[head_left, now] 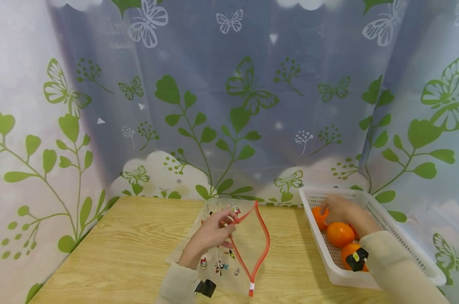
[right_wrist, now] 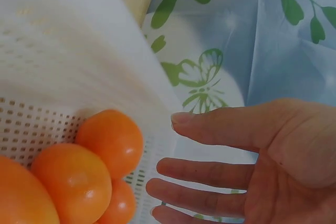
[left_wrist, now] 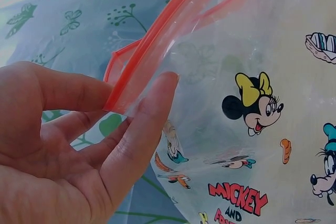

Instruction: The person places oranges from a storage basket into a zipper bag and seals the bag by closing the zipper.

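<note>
A clear zip bag [head_left: 221, 268] with cartoon prints lies on the table, its mouth spread and edged by a red zip strip [head_left: 268, 241]. My left hand [head_left: 213, 230] pinches that strip at one side, thumb on the clear film and fingers across from it, as the left wrist view shows. Over the far end of a white basket [head_left: 321, 258] is my right hand [head_left: 341, 212], holding nothing. Its fingers stretch toward the oranges [right_wrist: 72, 183] with a gap between in the right wrist view. Several oranges sit together inside the basket.
A wood-grain table [head_left: 138, 236] carries the bag and, to its right, the basket with its raised perforated walls. Behind and at both sides hangs a printed curtain [head_left: 214, 126] with leaves and butterflies. A white slider [head_left: 251, 286] sits at the strip's near end.
</note>
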Motion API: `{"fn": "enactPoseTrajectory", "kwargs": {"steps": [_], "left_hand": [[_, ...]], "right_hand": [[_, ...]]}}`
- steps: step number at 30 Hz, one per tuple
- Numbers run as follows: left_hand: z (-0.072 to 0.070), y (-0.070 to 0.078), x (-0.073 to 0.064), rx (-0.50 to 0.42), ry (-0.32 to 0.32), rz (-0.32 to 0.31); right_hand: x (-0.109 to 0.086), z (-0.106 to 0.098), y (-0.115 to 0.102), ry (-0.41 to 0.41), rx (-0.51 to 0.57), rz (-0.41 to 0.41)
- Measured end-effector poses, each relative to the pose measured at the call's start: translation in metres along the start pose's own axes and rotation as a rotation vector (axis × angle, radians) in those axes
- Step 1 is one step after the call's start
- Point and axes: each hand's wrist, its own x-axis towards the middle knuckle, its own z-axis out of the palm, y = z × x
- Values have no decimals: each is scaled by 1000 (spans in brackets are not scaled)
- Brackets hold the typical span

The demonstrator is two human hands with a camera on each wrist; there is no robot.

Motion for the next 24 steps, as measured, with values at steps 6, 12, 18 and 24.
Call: {"fn": "enactPoseTrajectory", "kwargs": {"steps": [6,12,18,24], "left_hand": [[1,2,0,-16,-3,10],[1,1,0,-18,-3,19],[0,0,0,-9,-1,1],[0,-1,2,-10,-1,-7]], "right_hand": [[1,4,10,-17,45,75],[6,6,19,-8,-20,100],[11,7,26,-21,-37,169],[18,10,35,-54,-30,230]]}}
